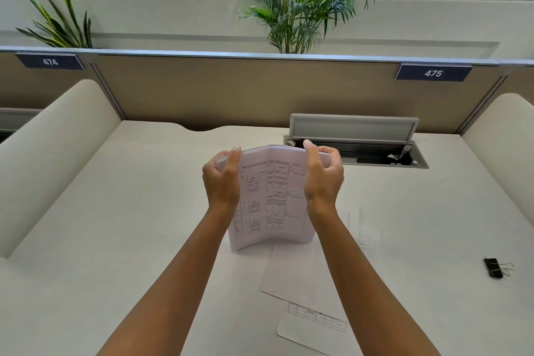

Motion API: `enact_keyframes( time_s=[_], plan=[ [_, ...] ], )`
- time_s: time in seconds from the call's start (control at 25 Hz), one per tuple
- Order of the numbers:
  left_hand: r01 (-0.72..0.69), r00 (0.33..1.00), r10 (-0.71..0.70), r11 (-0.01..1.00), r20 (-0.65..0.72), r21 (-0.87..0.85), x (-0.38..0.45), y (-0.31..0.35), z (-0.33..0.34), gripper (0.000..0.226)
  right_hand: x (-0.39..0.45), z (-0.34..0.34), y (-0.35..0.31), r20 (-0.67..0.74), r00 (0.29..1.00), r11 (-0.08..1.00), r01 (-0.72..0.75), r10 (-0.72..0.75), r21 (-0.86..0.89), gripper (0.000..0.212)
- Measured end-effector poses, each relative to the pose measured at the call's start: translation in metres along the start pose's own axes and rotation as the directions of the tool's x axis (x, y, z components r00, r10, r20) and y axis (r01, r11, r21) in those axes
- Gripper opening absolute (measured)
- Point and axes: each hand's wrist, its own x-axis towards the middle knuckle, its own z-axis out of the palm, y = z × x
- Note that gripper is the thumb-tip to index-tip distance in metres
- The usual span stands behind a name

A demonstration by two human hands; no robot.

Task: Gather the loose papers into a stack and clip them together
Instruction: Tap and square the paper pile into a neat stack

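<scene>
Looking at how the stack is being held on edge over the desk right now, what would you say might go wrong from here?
1. The stack of papers bows between the left hand and right hand, standing on its bottom edge; sheets may slip out of line or crease.
2. Loose sheets lie on the desk and could be left out.
3. The binder clip sits far right; reaching for it leaves one hand on the stack, which may fan.

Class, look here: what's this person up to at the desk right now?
A person holds a stack of papers upright on the desk, left hand and right hand gripping its sides. A few loose sheets lie flat beneath. The binder clip sits unused to the right.
</scene>
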Motion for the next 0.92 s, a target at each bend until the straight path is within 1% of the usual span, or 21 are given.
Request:
enact_keyframes(
  time_s=[0.12, 0.2, 0.28, 0.36, 0.4, 0.48, 0.52, 0.6, 0.64, 0.72, 0.8, 0.92],
  plan=[
    [-0.006, 0.997, 0.007, 1.000, 0.078, -0.008, 0.002, 0.001, -0.004, 0.038, 0.002, -0.002, 0.001, 0.022, 1.000, 1.000, 0.005, -0.005, -0.003, 0.022],
    [-0.014, 0.988, 0.018, 0.999, 0.151, -0.032, 0.006, 0.000, -0.009, 0.038, 0.003, -0.006, 0.001, 0.070, 0.997, 1.000, 0.019, -0.019, 0.003, 0.027],
    [-0.011, 0.979, 0.019, 0.999, 0.205, -0.040, 0.006, -0.004, -0.013, 0.038, 0.003, -0.012, 0.004, 0.148, 0.985, 0.995, 0.096, -0.094, -0.006, 0.036],
    [0.032, 0.975, -0.020, 0.998, 0.220, -0.048, 0.003, -0.010, -0.016, 0.043, 0.004, -0.020, 0.017, 0.207, 0.966, 0.986, 0.163, -0.155, -0.020, 0.047],
    [0.060, 0.971, -0.044, 0.996, 0.233, -0.060, 0.000, -0.014, -0.016, 0.041, 0.004, -0.022, 0.027, 0.229, 0.960, 0.986, 0.165, -0.158, -0.010, 0.053],
    [0.094, 0.958, -0.079, 0.995, 0.275, -0.044, -0.005, -0.024, -0.016, 0.027, 0.004, -0.026, 0.047, 0.280, 0.954, 0.993, 0.115, -0.111, 0.003, 0.062],
    [0.111, 0.953, -0.101, 0.994, 0.285, -0.021, -0.007, -0.028, -0.016, 0.022, 0.004, -0.027, 0.055, 0.311, 0.947, 0.996, 0.084, -0.081, 0.003, 0.061],
    [0.143, 0.952, -0.139, 0.990, 0.271, 0.003, -0.009, -0.033, -0.015, 0.025, 0.006, -0.029, 0.065, 0.375, 0.926, 0.999, 0.054, -0.048, -0.005, 0.046],
    [0.154, 0.954, -0.149, 0.988, 0.262, 0.005, -0.009, -0.034, -0.015, 0.027, 0.006, -0.029, 0.066, 0.404, 0.913, 0.998, 0.055, -0.046, -0.012, 0.039],
    [0.142, 0.960, -0.141, 0.990, 0.241, 0.013, -0.009, -0.029, -0.014, 0.026, 0.008, -0.030, 0.061, 0.435, 0.898, 0.997, 0.077, -0.063, -0.015, 0.032],
    [0.116, 0.963, -0.115, 0.993, 0.243, 0.009, -0.008, -0.027, -0.016, 0.025, 0.010, -0.031, 0.059, 0.442, 0.894, 0.997, 0.080, -0.074, 0.005, 0.030],
    [0.122, 0.943, -0.114, 0.992, 0.311, -0.008, -0.011, -0.035, -0.025, 0.026, 0.009, -0.040, 0.071, 0.479, 0.877, 0.999, 0.014, -0.027, 0.032, 0.035]
  ],
)
